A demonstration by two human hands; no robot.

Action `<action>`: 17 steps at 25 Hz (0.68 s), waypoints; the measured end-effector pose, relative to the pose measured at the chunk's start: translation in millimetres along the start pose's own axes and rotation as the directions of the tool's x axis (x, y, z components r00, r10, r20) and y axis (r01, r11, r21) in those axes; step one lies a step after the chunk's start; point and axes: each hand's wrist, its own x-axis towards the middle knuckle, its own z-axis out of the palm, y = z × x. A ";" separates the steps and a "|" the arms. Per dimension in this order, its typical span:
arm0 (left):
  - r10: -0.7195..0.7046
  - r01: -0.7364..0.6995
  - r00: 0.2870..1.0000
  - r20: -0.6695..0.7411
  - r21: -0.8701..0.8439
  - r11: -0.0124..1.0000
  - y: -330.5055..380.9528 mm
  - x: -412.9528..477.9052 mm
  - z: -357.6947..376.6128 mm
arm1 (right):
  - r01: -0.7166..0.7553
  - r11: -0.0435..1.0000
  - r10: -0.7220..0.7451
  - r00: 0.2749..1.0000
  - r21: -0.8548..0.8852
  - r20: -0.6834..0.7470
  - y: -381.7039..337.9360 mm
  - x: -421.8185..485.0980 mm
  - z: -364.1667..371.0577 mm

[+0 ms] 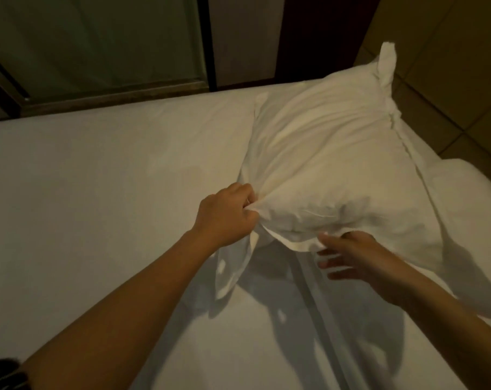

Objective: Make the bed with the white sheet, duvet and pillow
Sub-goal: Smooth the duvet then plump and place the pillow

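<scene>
Near field: two bare forearms are extending from the near edge over the white sheet [98, 192]. The sheet is covering the mattress and lying smooth on the left. A long ridge of cloth [320, 319] is running across it from the near edge toward the pillow.

Middle field: the left hand [224, 213] is curling tightly round the near-left corner of the pillow [323, 164], bunching the cloth in its fist. A loose flap of pillowcase [233, 274] is hanging below that fist. The right hand [354, 257] is reaching to the pillow's near edge with fingers spread and straight; its uppermost fingertip is touching the hem, and it is holding nothing. The pillow is lying on the right half of the bed. Its near end is lifting off the sheet and casting a shadow, and its far end is resting near the mattress's far-right corner. Just right of the pillow, a white padded mass [469, 198] is lying at the bed's right edge; whether it is the duvet cannot be told.

Far field: a frosted glass panel [98, 43] in a dark frame is standing behind the bed, and tan tiles [449, 80] are showing at the far right.
</scene>
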 end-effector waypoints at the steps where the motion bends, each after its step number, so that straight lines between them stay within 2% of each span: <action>1: -0.029 0.023 0.998 -0.050 -0.116 0.993 2.4 2.8 -6.6 | 0.008 0.990 -0.001 0.999 -0.139 0.051 -11.6 -10.8 -8.8; 2: -0.056 0.031 0.992 -0.117 -0.208 0.978 5.6 10.1 -10.9 | 0.048 0.980 -0.037 0.997 -0.192 0.060 -24.9 -16.2 -17.8; 4: -0.097 0.044 0.980 -0.174 -0.284 0.958 15.5 35.8 -12.6 | 0.203 0.968 -0.210 0.977 -0.146 -0.032 -56.0 -9.2 -38.1; 5: -0.117 0.068 0.980 -0.159 -0.283 0.957 21.0 50.9 -10.3 | 0.323 0.933 -0.344 0.930 -0.161 -0.129 -72.2 1.7 -48.3; 7: -0.139 0.106 0.984 -0.114 -0.253 0.962 32.5 80.4 3.0 | 0.494 0.764 -0.625 0.727 -0.414 -0.285 -98.8 44.1 -65.5; 8: -0.143 0.116 0.986 -0.091 -0.247 0.962 37.2 92.9 12.7 | 0.477 0.662 -0.711 0.645 -0.579 -0.281 -105.2 70.5 -71.2; 9: -0.152 0.129 0.985 -0.077 -0.247 0.960 41.9 104.8 21.5 | 0.425 0.587 -0.737 0.632 -0.689 -0.238 -106.9 98.8 -76.3; 12: -0.252 0.241 0.968 -0.007 -0.267 0.933 46.6 142.5 41.7 | 0.221 0.523 -0.572 0.807 -0.823 -0.147 -97.8 167.8 -86.8; 13: -0.295 0.296 0.955 0.041 -0.240 0.925 46.1 155.5 48.8 | 0.169 0.506 -0.522 0.841 -0.846 -0.145 -91.6 184.6 -89.1; 15: -0.337 0.346 0.937 0.090 -0.118 0.931 46.4 176.3 68.0 | 0.115 0.487 -0.469 0.871 -0.866 -0.148 -74.7 209.4 -92.9; 17: -0.310 0.309 0.950 -0.033 -0.027 0.951 45.6 186.7 97.7 | 0.094 0.480 -0.484 0.858 -0.872 -0.175 -54.2 231.6 -95.7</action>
